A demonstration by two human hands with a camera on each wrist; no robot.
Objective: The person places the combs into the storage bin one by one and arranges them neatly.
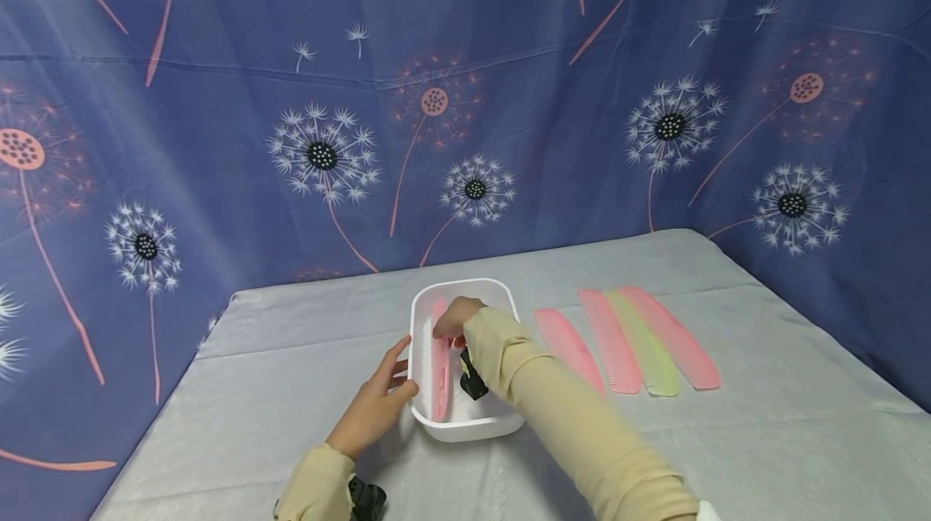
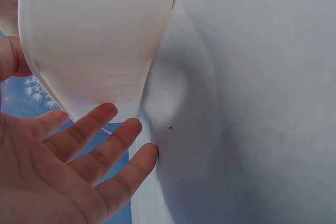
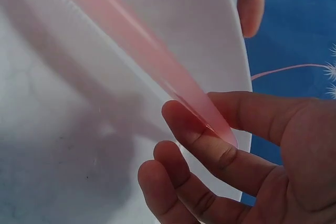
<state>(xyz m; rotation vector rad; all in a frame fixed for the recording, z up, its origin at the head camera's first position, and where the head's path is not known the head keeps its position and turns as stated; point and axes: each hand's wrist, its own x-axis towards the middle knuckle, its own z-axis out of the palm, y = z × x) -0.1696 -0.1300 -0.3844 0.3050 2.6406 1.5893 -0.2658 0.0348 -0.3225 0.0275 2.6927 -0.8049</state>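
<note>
A white plastic bin (image 1: 473,430) stands on the cloth-covered table. My right hand (image 1: 460,317) reaches into it and pinches one end of a pink comb (image 1: 440,376) between thumb and fingers. In the right wrist view the comb (image 3: 142,51) is on edge, its teeth towards the bin floor, close to the side wall. At the bin's left side is my left hand (image 1: 374,412), fingers spread and fairly straight. In the left wrist view its thumb touches the rim and the fingertips (image 2: 107,111) are near the outer wall.
Right of the bin lie a pink comb (image 1: 570,347), another pink comb (image 1: 611,343), a light green comb (image 1: 646,347) and a further pink comb (image 1: 676,335). A blue dandelion-print curtain (image 1: 553,149) hangs behind the grey tablecloth (image 1: 305,343).
</note>
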